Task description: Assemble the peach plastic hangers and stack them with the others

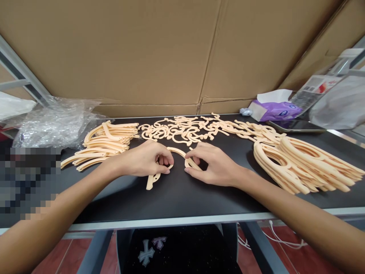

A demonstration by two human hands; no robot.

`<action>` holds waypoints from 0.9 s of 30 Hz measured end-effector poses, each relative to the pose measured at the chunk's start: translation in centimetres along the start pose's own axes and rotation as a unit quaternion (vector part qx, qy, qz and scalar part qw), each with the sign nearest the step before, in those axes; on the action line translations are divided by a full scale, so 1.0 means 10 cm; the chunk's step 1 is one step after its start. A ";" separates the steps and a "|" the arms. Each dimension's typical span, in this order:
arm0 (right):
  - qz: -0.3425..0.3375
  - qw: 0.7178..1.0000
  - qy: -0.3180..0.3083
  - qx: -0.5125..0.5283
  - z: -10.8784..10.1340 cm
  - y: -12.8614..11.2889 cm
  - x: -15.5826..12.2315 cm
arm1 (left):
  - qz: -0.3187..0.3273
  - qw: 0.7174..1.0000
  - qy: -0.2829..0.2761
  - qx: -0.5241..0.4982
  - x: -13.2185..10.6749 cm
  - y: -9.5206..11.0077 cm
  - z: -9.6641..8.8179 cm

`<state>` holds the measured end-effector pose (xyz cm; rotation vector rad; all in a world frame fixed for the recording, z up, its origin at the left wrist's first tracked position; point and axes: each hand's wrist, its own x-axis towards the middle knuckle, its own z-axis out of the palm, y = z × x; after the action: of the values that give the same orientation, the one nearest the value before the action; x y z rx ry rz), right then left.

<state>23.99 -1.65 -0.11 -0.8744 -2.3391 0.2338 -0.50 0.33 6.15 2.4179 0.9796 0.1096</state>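
My left hand (148, 158) is closed, its thumb and fingers pinching a beige plastic hanger part near the middle of the black table. Below that hand, a straight end of the part with small holes (150, 182) sticks out. My right hand (212, 163) pinches the other side of the beige hanger part (177, 151), which curves between both hands; the fingers cover much of it, so how its pieces join is hidden. Beyond the hands lies a loose pile of beige hanger hooks (185, 131). On the left is a stack of curved hanger arms (110, 140).
Folded beige hangers (308, 163) are stacked on the right. Crumpled clear plastic wrap (57, 121) is at the left. A purple tissue pack (278, 110) and a dark flat device (296, 125) sit at the back right. Cardboard (142, 53) stands behind the table (182, 205).
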 end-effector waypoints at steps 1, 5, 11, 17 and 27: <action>0.002 1.000 -0.002 0.007 0.00 0.00 0.00 | 0.016 1.000 0.005 0.010 0.00 -0.01 0.01; -0.006 0.999 -0.002 0.038 0.00 -0.02 0.00 | 0.089 0.994 0.018 0.056 0.01 0.01 0.07; -0.022 0.999 -0.008 0.050 -0.02 -0.05 0.01 | 0.085 0.992 0.023 0.089 -0.05 0.07 -0.02; -0.025 0.998 0.000 0.056 -0.01 -0.05 0.01 | -0.037 0.993 0.016 0.111 -0.26 -0.04 -0.28; -0.061 0.995 0.015 0.075 0.02 -0.10 0.01 | -0.022 0.999 0.007 0.027 -0.28 -0.10 -0.04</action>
<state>23.27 -2.29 0.18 -0.6572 -2.3039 0.3374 -3.24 -0.76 6.36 2.4456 1.0541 0.0856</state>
